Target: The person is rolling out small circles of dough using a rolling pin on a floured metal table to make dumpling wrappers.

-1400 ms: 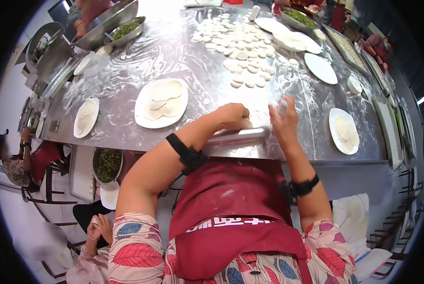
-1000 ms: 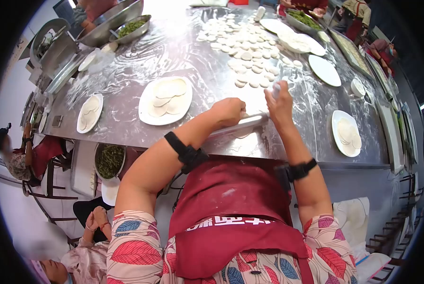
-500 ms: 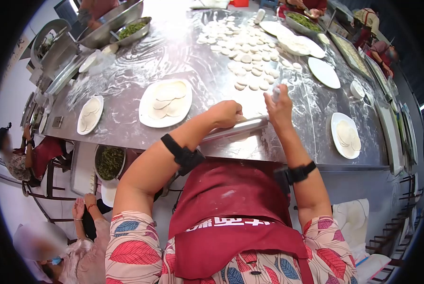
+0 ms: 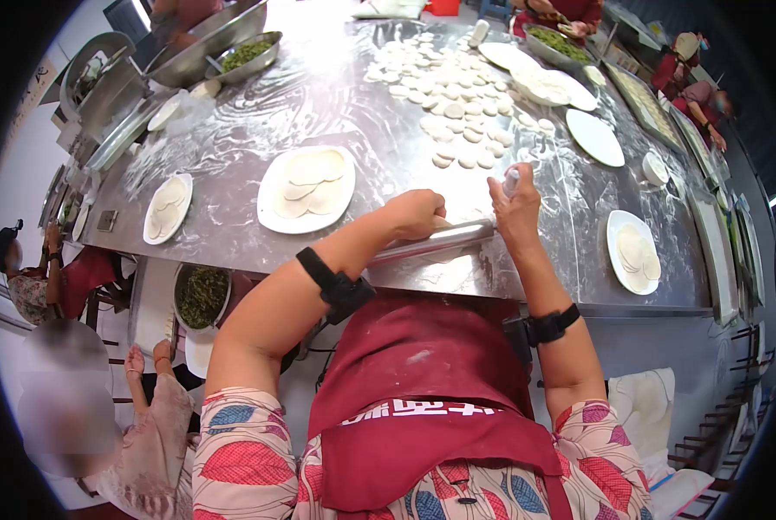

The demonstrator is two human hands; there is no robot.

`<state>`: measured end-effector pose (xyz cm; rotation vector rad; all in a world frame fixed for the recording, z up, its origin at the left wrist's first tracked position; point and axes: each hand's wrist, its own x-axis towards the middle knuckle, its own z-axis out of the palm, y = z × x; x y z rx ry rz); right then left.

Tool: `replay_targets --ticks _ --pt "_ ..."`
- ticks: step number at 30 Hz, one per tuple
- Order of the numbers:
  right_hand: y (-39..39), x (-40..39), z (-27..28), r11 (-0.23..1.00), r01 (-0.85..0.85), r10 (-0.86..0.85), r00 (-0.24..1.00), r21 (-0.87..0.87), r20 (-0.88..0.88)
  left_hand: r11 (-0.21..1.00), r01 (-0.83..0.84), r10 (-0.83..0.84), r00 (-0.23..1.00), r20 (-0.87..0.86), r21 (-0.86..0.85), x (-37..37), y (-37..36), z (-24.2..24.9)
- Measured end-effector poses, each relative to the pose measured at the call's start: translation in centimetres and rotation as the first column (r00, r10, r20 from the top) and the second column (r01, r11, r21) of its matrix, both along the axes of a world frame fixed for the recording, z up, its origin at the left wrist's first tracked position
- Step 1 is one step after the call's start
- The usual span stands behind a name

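My left hand (image 4: 417,215) is curled with its fingertips tucked down, just above a shiny metal cylinder (image 4: 434,242) lying near the table's front edge. I cannot tell what these fingers pinch. My right hand (image 4: 518,210) is raised at the cylinder's right end, its fingers wrapped round a whitish rod (image 4: 511,181) whose end shows above the thumb. Beyond both hands, many small round dough pieces (image 4: 466,130) lie in a spread on the floured steel table (image 4: 388,165). Left of my left hand stands a white plate (image 4: 267,212) of flat dough wrappers (image 4: 306,186).
More wrappers lie on a right plate (image 4: 614,251) and a far-left plate (image 4: 149,227). A bare white plate (image 4: 594,139) and a small white cup (image 4: 655,167) stand at right. Bowls of green filling (image 4: 247,55) sit further back. A person's hands (image 4: 148,355) work at lower left.
My right hand has come slightly lower with the rod. My left hand has shifted little. The person at lower left has leaned, and a person at far right has turned.
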<state>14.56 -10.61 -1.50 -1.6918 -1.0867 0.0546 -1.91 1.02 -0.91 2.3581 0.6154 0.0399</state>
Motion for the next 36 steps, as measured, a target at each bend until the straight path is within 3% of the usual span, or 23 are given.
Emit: replay_targets --ticks 5,6,8,9,10,13,15,18,19,20,22,24,27,29,31,33,36 --pt "-4.3 -0.5 -0.9 1.0 -0.006 0.006 0.999 0.014 -0.035 0.995 0.08 -0.077 0.995 -0.058 0.051 0.0 0.3 0.0" --pt "-5.7 -1.4 -0.5 1.0 -0.012 0.012 0.994 -0.001 -0.113 0.999 0.032 -0.031 0.999 -0.012 0.032 -0.2 0.3 -0.1" --pt "-7.4 -2.9 0.6 1.0 -0.025 0.018 0.961 -0.019 -0.274 0.968 -0.082 0.073 0.996 -0.046 -0.239 -0.9 0.3 0.0" --pt "-6.9 -2.4 0.4 1.0 -0.028 0.025 0.979 -0.011 -0.2 0.922 -0.137 0.118 0.99 -0.074 -0.361 -1.2 0.3 0.1" --pt "-5.7 -1.5 0.1 1.0 -0.028 0.028 0.991 0.0 -0.127 0.943 -0.088 0.071 0.996 -0.062 -0.322 -1.4 0.3 -0.2" --pt "-0.3 0.1 0.4 1.0 -0.009 0.01 1.0 -0.025 0.017 0.999 0.013 -0.012 1.0 -0.016 0.044 -1.3 0.1 -0.1" --pt "2.7 0.8 0.0 0.993 -0.068 0.064 0.997 0.094 0.046 0.993 -0.105 0.106 0.994 -0.014 0.054 -1.1 0.1 -0.2" --pt "0.7 1.4 -1.5 0.992 -0.03 -0.007 0.955 0.12 0.297 0.985 -0.172 0.172 0.985 -0.013 -0.003 -1.7 -1.0 0.3" --pt "-1.7 0.7 -0.6 0.984 -0.052 -0.02 0.914 0.168 0.406 0.982 -0.181 0.183 0.982 -0.052 0.051 -1.6 -1.5 0.3" --pt "-3.7 -0.6 0.6 0.997 -0.033 0.023 0.992 0.076 0.126 0.981 -0.173 0.176 0.984 -0.03 0.087 -1.7 -1.8 0.2" --pt "-6.3 -2.4 1.3 0.997 -0.067 0.073 0.974 0.038 -0.215 0.975 -0.205 0.195 0.975 0.103 0.091 -2.0 -2.5 -1.3" --pt "-7.1 -2.9 1.0 0.993 -0.099 0.11 0.97 0.064 -0.215 0.968 -0.249 0.25 0.934 0.256 -0.038 -3.1 -2.8 -1.0" --pt "-7.3 -2.9 1.0 0.99 -0.121 0.134 0.965 0.072 -0.227 0.922 -0.349 0.388 0.855 0.345 -0.169 -5.2 -0.8 -0.2" --pt "-6.9 -2.7 0.8 0.989 -0.118 0.133 0.971 0.086 -0.2 0.911 -0.374 0.411 0.803 0.432 -0.171 -7.1 2.7 0.5" --pt "-6.5 -2.5 0.7 0.99 -0.112 0.125 0.978 0.084 -0.165 0.866 -0.359 0.487 0.764 0.423 -0.349 -9.8 6.2 2.2" --pt "-6.7 -2.2 0.6 0.989 -0.129 0.139 0.975 0.07 -0.17 0.814 -0.574 0.564 0.745 0.356 -0.088 -12.7 8.5 3.9" --pt "-6.7 -2.0 0.6 0.982 -0.178 0.186 0.969 0.059 -0.164 0.692 -0.697 0.53 0.669 0.52 0.191 -15.2 8.1 3.5"
